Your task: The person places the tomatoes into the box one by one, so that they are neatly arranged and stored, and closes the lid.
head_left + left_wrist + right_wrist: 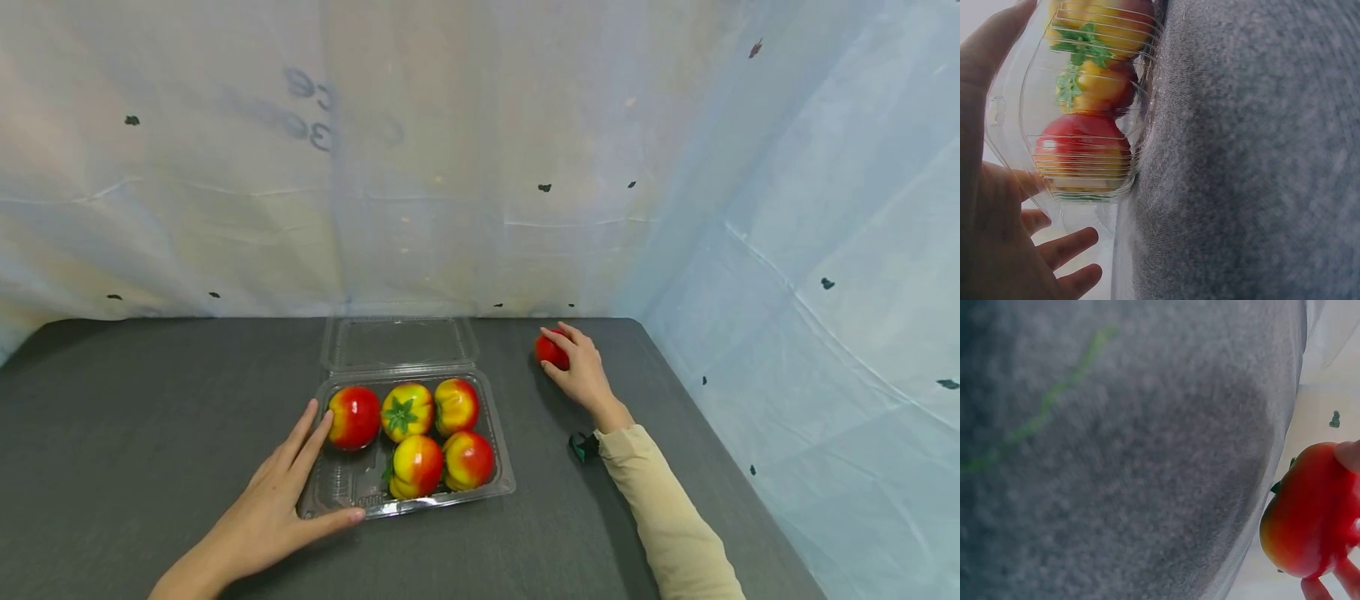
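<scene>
In the head view my right hand [581, 367] grips a red tomato [552, 350] toward the back right of the table. The right wrist view shows this tomato [1310, 512] with a yellowish side and green leaf tips, thumb and fingers around it. My left hand [273, 504] spreads over the left front corner of a clear plastic clamshell box [501, 467], fingers along its left side and thumb at the front rim. Inside sit several glossy red-and-yellow tomatoes [355, 418], some with green leafy tops. The left wrist view shows them through the ribbed wall.
The box's clear lid [401, 343] lies folded back toward the rear curtain. Dark grey cloth [150, 433] covers the table. Pale sheeting [450, 167] hangs behind, and more sheeting [847, 350] stands along the right. A small dark strap piece [581, 447] is at the right wrist.
</scene>
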Available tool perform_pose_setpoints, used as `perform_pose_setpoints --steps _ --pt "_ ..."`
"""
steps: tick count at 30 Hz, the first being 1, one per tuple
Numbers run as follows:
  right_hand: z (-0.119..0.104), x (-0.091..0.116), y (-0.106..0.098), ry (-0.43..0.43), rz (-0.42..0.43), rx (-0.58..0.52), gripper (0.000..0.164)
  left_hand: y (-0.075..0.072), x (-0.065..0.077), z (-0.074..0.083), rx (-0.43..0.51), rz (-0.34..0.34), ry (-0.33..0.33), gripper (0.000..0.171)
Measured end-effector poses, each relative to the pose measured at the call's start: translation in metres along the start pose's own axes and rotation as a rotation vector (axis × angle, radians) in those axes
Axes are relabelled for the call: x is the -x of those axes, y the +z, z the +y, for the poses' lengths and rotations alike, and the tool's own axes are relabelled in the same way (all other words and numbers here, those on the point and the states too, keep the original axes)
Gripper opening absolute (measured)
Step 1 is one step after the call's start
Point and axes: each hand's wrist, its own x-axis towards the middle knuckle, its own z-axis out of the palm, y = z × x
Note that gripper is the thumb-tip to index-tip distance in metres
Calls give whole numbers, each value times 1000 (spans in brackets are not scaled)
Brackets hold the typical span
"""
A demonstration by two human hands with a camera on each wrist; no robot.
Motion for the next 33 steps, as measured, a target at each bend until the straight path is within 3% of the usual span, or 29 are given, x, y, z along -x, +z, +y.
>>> perform_pose_setpoints --steps 22,33 --pt "-18 14 -5 -131 18 -39 52 0 -1 1 -6 -11 -16 115" --pt "-27 18 -5 -152 17 -49 50 0 -1 1 -2 -11 -10 115"
